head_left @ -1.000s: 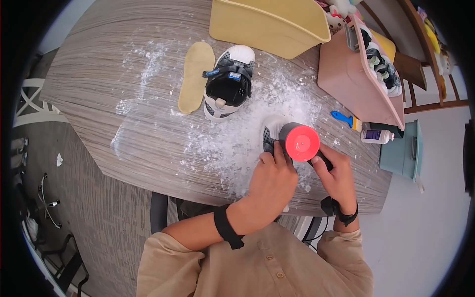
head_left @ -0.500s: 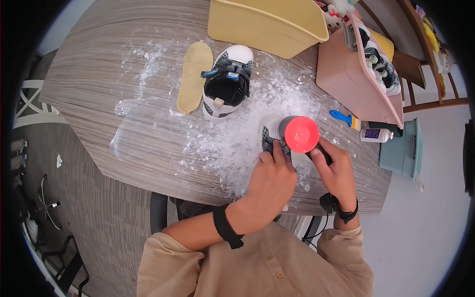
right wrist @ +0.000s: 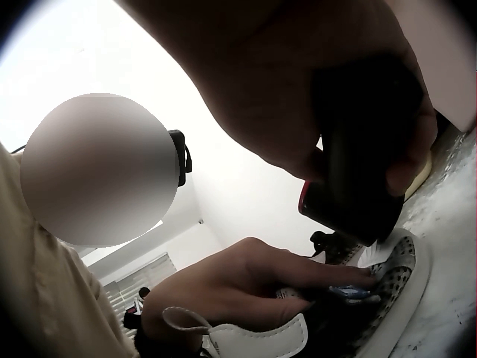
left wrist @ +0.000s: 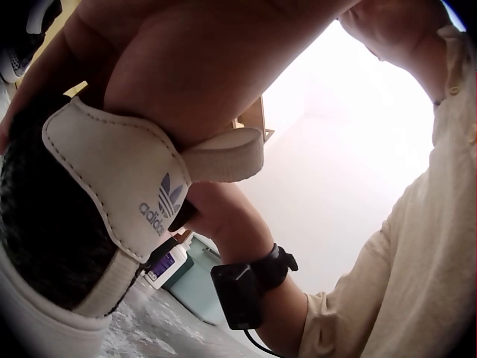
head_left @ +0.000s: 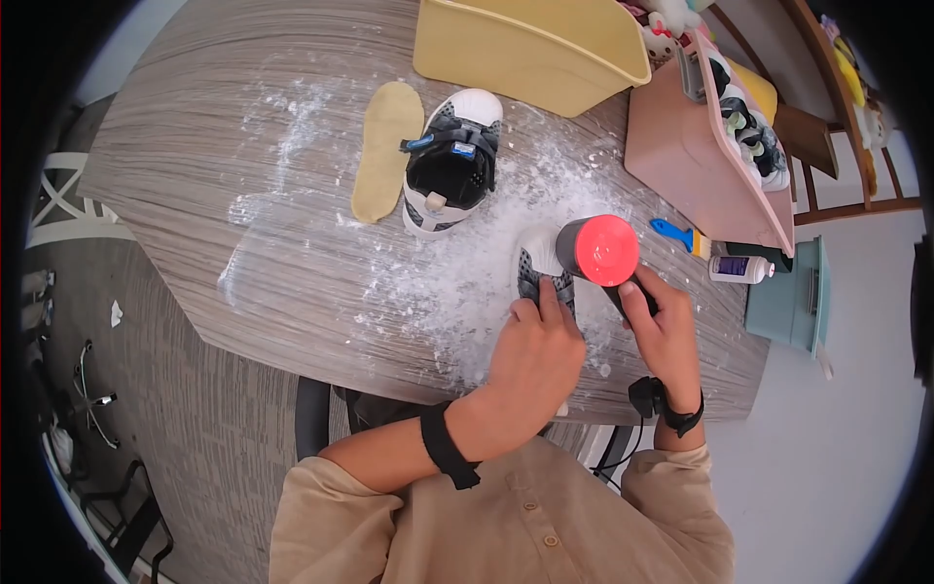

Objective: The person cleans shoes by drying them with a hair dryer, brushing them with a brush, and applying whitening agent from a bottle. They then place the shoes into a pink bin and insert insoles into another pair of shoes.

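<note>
My left hand [head_left: 538, 346] grips the sneaker [head_left: 534, 255] by its opening, index and middle fingers stretched toward the strap. The left wrist view shows the sneaker's black lining and white heel tab [left wrist: 112, 160], with a pull loop [left wrist: 231, 155] beside it. My right hand [head_left: 664, 316] holds the black handle [head_left: 637, 295] of a dark grey cylindrical device with a round red end [head_left: 610, 249] facing up. The device's lower end overlaps the sneaker's white toe in the right wrist view. Another sneaker [head_left: 425, 222] stands farther off, next to a yellow insole [head_left: 385, 161].
White powder [head_left: 428, 282] is scattered over the wooden table [head_left: 195, 185]. A yellow bin [head_left: 530, 83] stands at the back. At the right are a pink bin [head_left: 671, 161] of shoes, a blue-handled brush [head_left: 673, 232], a white bottle [head_left: 735, 269] and a teal container [head_left: 790, 302].
My right hand has carried the device slightly away from me and to the right, so more of the sneaker's front shows. The left hand has stayed in place.
</note>
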